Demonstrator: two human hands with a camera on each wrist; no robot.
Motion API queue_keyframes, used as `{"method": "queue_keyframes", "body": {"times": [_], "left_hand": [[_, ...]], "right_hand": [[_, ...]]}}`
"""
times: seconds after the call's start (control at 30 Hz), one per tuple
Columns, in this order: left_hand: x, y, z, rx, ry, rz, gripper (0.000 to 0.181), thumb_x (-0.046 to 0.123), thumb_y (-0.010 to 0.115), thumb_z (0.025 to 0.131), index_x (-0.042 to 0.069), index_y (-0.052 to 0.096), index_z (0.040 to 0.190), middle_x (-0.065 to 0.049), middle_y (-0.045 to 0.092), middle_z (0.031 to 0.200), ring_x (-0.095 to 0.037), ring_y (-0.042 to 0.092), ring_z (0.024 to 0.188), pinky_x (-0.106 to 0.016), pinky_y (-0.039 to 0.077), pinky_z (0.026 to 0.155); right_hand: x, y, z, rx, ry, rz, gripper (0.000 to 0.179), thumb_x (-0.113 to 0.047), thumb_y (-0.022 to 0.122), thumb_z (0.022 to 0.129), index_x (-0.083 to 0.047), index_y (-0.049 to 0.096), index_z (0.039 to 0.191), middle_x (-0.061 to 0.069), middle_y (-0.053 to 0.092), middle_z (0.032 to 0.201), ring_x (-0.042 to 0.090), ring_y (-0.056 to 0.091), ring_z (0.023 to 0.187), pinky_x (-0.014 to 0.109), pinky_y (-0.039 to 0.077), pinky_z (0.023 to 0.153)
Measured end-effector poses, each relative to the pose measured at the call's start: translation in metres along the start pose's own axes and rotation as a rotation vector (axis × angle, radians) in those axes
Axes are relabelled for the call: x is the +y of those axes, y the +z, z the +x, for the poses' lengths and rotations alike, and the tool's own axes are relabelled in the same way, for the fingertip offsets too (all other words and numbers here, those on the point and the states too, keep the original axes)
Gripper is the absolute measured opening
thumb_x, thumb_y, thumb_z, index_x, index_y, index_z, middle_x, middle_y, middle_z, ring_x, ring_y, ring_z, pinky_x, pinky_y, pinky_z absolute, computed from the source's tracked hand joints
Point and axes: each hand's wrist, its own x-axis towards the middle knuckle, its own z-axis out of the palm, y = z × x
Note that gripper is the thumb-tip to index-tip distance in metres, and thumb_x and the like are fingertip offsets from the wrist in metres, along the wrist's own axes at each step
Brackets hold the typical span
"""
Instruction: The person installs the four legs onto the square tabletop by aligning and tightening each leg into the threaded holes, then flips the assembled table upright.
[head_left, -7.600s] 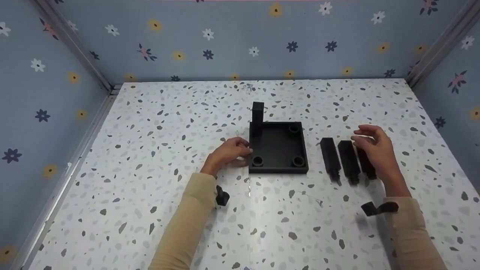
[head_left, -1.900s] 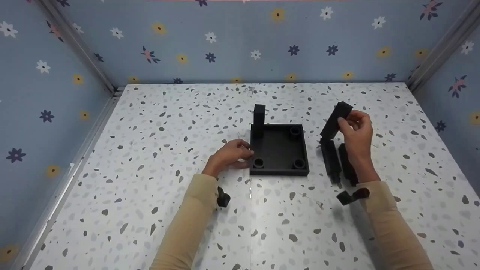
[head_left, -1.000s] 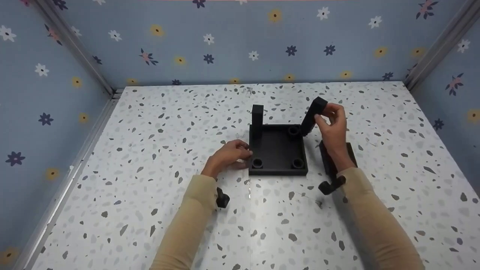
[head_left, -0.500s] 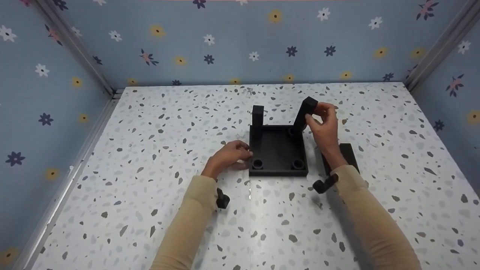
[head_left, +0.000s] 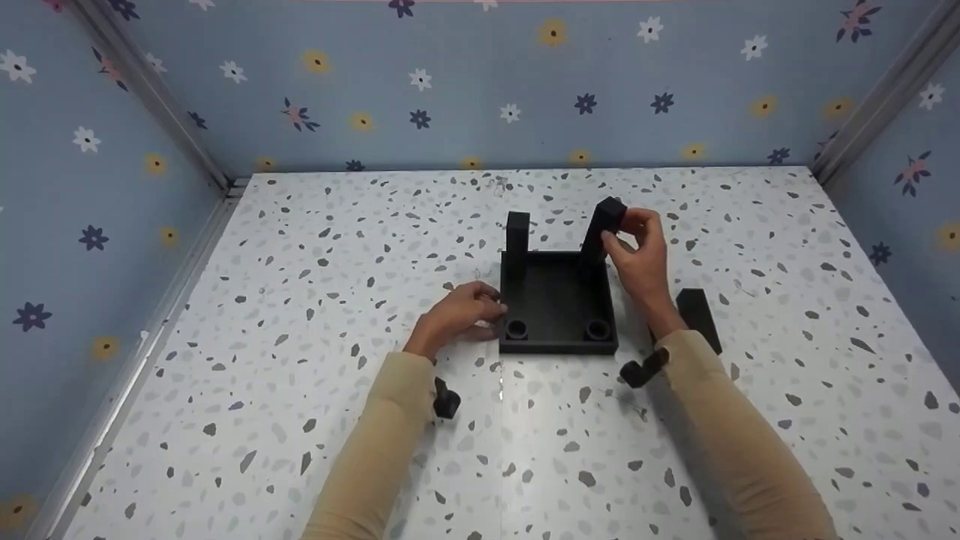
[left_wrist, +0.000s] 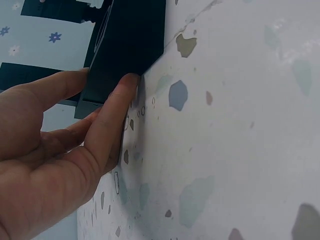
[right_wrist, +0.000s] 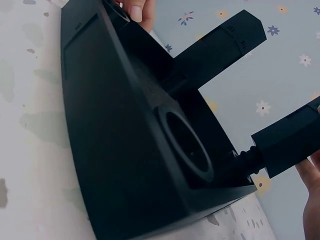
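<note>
A black square tabletop [head_left: 559, 300] lies underside up, with round sockets at its corners. One black leg [head_left: 517, 244] stands upright in the far left corner. My right hand [head_left: 641, 259] pinches a second leg [head_left: 602, 225] near its top, tilted over the far right corner. In the right wrist view this leg's threaded end [right_wrist: 249, 161] is right at that corner, partly hidden by the walls. The near right socket [head_left: 598, 330] and near left socket [head_left: 517, 330] hold no leg. My left hand [head_left: 461, 311] grips the tabletop's left wall between thumb and fingers.
A loose leg [head_left: 697, 319] lies right of the tabletop; another beside it is mostly hidden under my right wrist. Both wrists wear black camera mounts. Flowered panels [head_left: 480, 90] enclose the speckled white table [head_left: 337, 247] at the back and sides.
My right hand has picked up the rightmost leg from the row and carried it left to the far right corner, tipping it more upright. My left hand stays at the left wall.
</note>
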Motion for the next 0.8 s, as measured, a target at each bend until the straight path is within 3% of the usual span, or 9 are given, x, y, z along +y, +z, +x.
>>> {"method": "queue_keyframes", "body": {"times": [0.33, 0.53, 0.67, 0.8], "left_hand": [[0.001, 0.000, 0.001, 0.007, -0.008, 0.033, 0.036, 0.007, 0.060, 0.092, 0.001, 0.048, 0.126, -0.014, 0.058, 0.110, -0.020, 0.061, 0.093, -0.030, 0.057, 0.083], [0.003, 0.000, -0.002, 0.000, -0.009, 0.058, 0.038, 0.008, 0.059, 0.092, 0.001, 0.048, 0.127, -0.016, 0.057, 0.113, -0.020, 0.060, 0.094, -0.031, 0.057, 0.084], [0.000, -0.001, 0.001, 0.011, -0.005, 0.066, 0.038, 0.010, 0.061, 0.092, 0.003, 0.049, 0.127, -0.014, 0.058, 0.112, -0.020, 0.061, 0.094, -0.029, 0.057, 0.082], [0.000, 0.000, 0.001, 0.013, -0.006, 0.049, 0.037, 0.009, 0.061, 0.091, 0.003, 0.049, 0.126, -0.013, 0.058, 0.111, -0.019, 0.061, 0.093, -0.028, 0.057, 0.081]], "right_hand": [[0.003, -0.001, -0.003, -0.035, -0.004, -0.014, 0.040, 0.004, 0.065, 0.084, 0.008, 0.044, 0.117, 0.006, 0.052, 0.107, 0.021, 0.056, 0.104, 0.030, 0.054, 0.088], [0.013, -0.001, -0.001, -0.058, -0.004, -0.009, 0.041, 0.001, 0.065, 0.086, 0.005, 0.042, 0.119, 0.006, 0.049, 0.113, 0.022, 0.055, 0.111, 0.038, 0.050, 0.098], [0.027, -0.001, 0.005, -0.050, 0.010, -0.014, 0.038, -0.008, 0.063, 0.090, -0.001, 0.042, 0.121, 0.007, 0.047, 0.120, 0.023, 0.053, 0.118, 0.034, 0.048, 0.100], [0.022, 0.001, 0.007, -0.029, 0.009, -0.026, 0.033, -0.016, 0.053, 0.098, 0.000, 0.044, 0.125, 0.007, 0.049, 0.120, 0.020, 0.055, 0.112, 0.030, 0.046, 0.095]]}}
